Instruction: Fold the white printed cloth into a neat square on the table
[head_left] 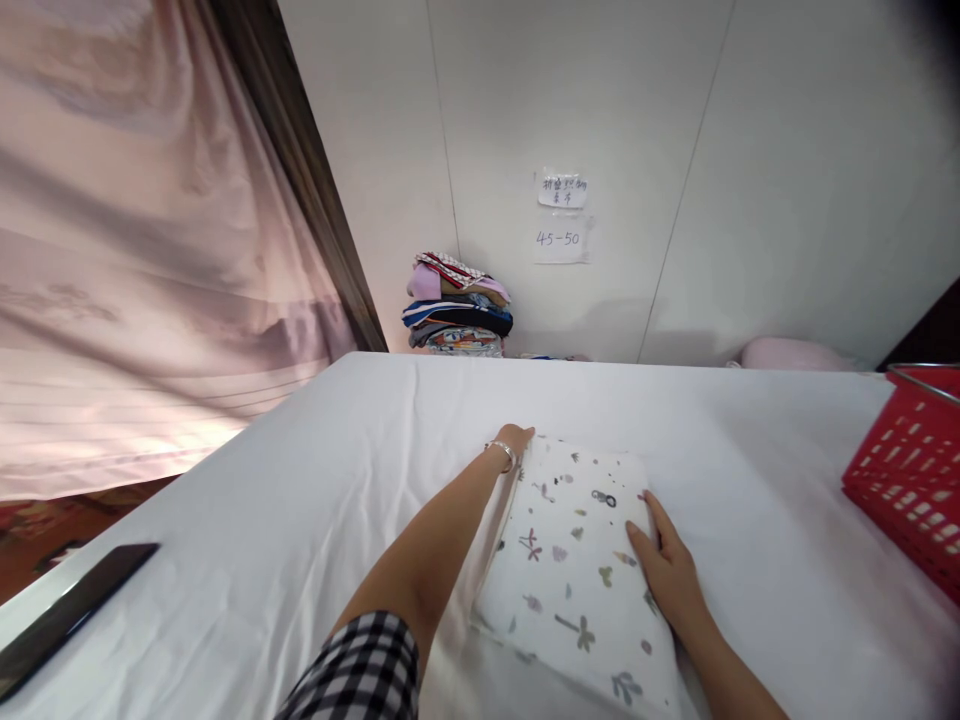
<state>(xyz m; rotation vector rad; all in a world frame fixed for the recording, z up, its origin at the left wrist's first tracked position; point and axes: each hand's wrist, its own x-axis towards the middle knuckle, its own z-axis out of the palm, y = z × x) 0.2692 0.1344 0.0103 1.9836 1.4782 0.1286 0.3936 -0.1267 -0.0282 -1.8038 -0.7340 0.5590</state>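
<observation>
A folded white cloth (pixel 570 560) printed with small palm trees, leaves and animals lies on the white-covered table in front of me. My left hand (pixel 516 438), wearing a silver bracelet at the wrist, is closed at the cloth's far left corner; most of its fingers are hidden. On the right edge, my right hand (pixel 669 568) grips the cloth with its thumb on top and the index finger along the side. Its other fingers are out of sight.
A red plastic basket (pixel 911 475) with a metal handle stands at the right. Folded fabrics (pixel 459 310) are stacked by the wall beyond the table (pixel 360 440). A dark flat object (pixel 71 615) lies near-left. Pink curtain (pixel 150 250) hangs left; paper notes (pixel 562 215) are on the wall.
</observation>
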